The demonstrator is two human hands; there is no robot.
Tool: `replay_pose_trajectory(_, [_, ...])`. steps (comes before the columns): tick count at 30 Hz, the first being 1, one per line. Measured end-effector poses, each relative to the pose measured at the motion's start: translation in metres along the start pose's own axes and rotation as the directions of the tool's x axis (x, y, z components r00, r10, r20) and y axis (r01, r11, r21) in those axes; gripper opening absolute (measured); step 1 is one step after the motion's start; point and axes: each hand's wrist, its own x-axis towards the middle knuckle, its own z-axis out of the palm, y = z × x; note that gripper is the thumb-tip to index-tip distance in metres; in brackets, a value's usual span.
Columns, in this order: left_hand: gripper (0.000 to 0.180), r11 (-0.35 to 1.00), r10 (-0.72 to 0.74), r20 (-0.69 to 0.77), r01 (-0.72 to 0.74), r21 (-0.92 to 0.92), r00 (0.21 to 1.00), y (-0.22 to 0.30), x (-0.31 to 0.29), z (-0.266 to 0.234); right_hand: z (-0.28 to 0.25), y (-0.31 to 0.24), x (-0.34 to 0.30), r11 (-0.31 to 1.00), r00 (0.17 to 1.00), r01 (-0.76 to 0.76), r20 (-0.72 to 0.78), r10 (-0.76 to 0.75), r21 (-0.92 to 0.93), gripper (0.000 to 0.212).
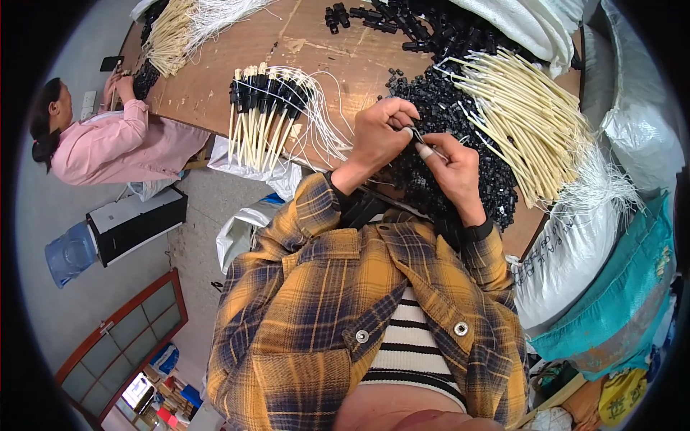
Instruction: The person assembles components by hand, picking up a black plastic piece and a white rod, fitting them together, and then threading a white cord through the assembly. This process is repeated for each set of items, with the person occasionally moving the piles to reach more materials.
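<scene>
My left hand and my right hand meet over a heap of small black plastic pieces. Fingers and thumbs of both are pinched together at a small dark piece between them; its exact kind is too small to make out. To the right of the heap lies a thick bundle of cream-coloured tubes with white wires trailing from its end. Left of my hands, a row of cream tubes fitted with black sockets rests at the table edge, its thin white wires curling to the right.
The brown wooden table has more black fittings and a white sack at its far side. Full white and teal sacks crowd the right. At the left, a person in pink works at the table near another cream bundle.
</scene>
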Motion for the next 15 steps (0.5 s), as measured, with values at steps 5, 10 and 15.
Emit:
replay_pose_trajectory(5, [0.038,0.897,0.344,0.147,-0.371,0.240,0.927,0.032,0.013,-0.009,-0.009,0.002,-0.001,0.880,0.983,-0.180,0.050,0.176,0.439,0.023])
replay_pose_trajectory(10, [0.045,0.873,0.173,0.488,-0.362,0.325,0.855,0.027,0.004,-0.006,-0.027,0.002,-0.002,0.468,0.956,-0.284,0.212,0.201,0.837,0.018])
replay_pose_trajectory(15, [0.032,0.905,0.180,0.410,-0.314,0.286,0.894,0.021,0.011,-0.011,-0.032,0.008,-0.001,0.923,0.946,0.324,0.080,-0.314,-0.208,0.033])
